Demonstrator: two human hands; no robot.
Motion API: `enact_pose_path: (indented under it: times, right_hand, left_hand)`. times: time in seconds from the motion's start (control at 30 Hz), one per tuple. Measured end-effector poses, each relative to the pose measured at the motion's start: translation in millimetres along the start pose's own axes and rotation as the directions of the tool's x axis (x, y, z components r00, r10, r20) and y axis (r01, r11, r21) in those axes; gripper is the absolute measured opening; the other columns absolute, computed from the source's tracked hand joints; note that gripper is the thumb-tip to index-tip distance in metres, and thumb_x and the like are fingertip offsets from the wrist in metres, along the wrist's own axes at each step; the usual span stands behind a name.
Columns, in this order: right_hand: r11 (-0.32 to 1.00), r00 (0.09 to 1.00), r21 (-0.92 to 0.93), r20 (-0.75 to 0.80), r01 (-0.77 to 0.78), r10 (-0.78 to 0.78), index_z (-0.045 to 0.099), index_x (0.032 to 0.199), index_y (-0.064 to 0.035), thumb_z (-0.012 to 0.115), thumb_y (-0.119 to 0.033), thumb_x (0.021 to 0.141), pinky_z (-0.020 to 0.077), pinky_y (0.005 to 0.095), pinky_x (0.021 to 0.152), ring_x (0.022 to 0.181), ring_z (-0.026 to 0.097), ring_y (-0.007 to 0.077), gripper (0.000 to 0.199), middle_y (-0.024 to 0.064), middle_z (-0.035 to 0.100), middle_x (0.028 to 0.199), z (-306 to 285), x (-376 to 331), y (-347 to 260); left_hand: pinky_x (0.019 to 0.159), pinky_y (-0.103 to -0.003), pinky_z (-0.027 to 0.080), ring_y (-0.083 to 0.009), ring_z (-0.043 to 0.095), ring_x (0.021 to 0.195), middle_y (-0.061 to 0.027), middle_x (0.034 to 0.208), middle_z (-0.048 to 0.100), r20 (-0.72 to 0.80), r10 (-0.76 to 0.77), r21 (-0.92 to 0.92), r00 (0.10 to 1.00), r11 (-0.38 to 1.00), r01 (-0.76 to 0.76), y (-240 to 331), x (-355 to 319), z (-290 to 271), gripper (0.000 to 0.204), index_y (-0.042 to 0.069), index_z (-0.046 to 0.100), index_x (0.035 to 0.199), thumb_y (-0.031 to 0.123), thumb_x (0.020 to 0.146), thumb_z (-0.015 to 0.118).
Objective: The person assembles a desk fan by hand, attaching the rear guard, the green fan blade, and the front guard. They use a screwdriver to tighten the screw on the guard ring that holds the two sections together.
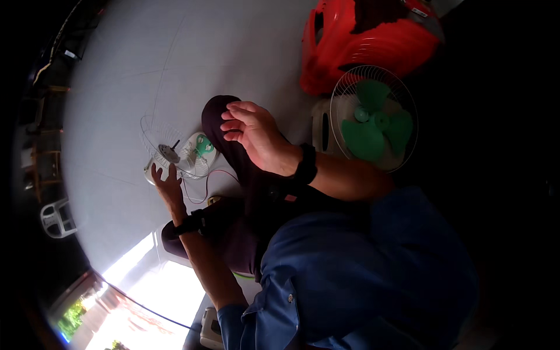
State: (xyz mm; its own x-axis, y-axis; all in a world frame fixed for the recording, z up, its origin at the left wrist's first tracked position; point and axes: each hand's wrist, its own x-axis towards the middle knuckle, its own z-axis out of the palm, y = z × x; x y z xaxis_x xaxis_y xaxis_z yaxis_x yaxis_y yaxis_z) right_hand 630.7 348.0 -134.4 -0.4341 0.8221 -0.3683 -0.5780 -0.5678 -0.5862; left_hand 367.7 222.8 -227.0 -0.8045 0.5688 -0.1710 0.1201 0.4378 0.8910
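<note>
A partly bare fan (169,153) stands on the floor ahead of my legs, its shaft and thin wire guard showing. Beside it is a white base (189,169) with a green part (204,145) on it. My left hand (168,185) is at the near edge of this fan, thumb and fingers spread; whether they touch the guard I cannot tell. Over my raised knee hangs my right hand (255,135), fingers loosely curved and apart, holding nothing. A thin reddish cord (207,185) curves from the fan toward my legs.
To the right stands another fan with green blades (373,131) in a wire guard, beside a red plastic chair (361,44). A white chair (57,219) is far left. Near my left arm sits a pale box-like thing (211,329). Bright light falls across the lower-left floor.
</note>
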Motion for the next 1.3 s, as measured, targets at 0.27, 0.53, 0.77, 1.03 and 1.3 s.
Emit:
enact_pose_path:
  times: [0.27,0.53,0.77,1.03,1.3]
  right_hand:
    - [0.942,0.877,-0.114,-0.344,0.315,-0.335,0.06,0.119,-0.0047,0.062,-0.019,0.099,0.0521,0.0327,0.074,0.084,0.065,0.018,0.024,0.0072,0.067,0.104,-177.3,-67.5,-92.1]
    - [-0.246,0.672,-0.919,-0.028,-0.31,-0.74,0.056,0.132,-0.0051,0.075,-0.021,0.087,0.0522,0.0492,0.094,0.119,0.058,0.0406,0.052,0.0215,0.058,0.132,-315.5,-85.5,-133.1]
    - [-0.153,0.68,-0.793,-0.385,-0.59,-0.624,0.049,0.14,-0.0049,0.077,-0.029,0.084,0.0534,0.0546,0.092,0.114,0.061,0.0489,0.067,0.0279,0.048,0.14,-286.1,-61.3,-135.2]
    - [-0.222,0.6,-0.859,-0.117,-0.461,-0.791,0.05,0.138,-0.0042,0.077,-0.02,0.084,0.0563,0.0471,0.088,0.102,0.066,0.0403,0.062,0.022,0.053,0.129,-218.1,-99.3,-173.4]
    - [0.99,0.863,-0.046,0.487,-0.131,0.137,0.047,0.144,-0.0009,0.063,-0.021,0.101,0.0606,0.0376,0.087,0.105,0.069,0.0295,0.05,0.0257,0.065,0.12,-119.0,-45.4,-163.2]
  left_hand:
    - [0.072,-0.043,0.061,-0.0348,0.067,0.111,-0.0249,0.144,0.051,0.038,0.072,0.125,0.997,0.989,-0.076,-12.4,32.0,0.5,0.075,0.011,0.039,0.154,0.026,0.09,0.077]
    - [0.071,-0.04,0.061,-0.0344,0.066,0.111,-0.0251,0.146,0.05,0.021,0.044,0.163,0.999,0.985,-0.047,-25.4,42.0,-3.5,0.075,0.011,0.038,0.154,0.029,0.092,0.076]
    - [0.074,-0.041,0.061,-0.0372,0.063,0.119,-0.0284,0.15,0.044,0.056,0.035,0.044,0.998,0.998,-0.037,-41.7,38.8,-4.1,0.074,0.012,0.034,0.156,0.025,0.095,0.073]
    - [0.082,-0.042,0.059,-0.0333,0.062,0.116,-0.0257,0.149,0.044,0.046,0.022,-0.116,0.999,0.993,-0.017,-47.9,21.1,-14.2,0.071,0.009,0.034,0.156,0.027,0.097,0.069]
    - [0.083,-0.035,0.056,-0.0251,0.063,0.109,-0.018,0.136,0.057,-0.119,0.089,-0.368,0.989,0.921,-0.127,-55.1,8.8,-30.6,0.056,0.003,0.043,0.149,0.021,0.1,0.064]
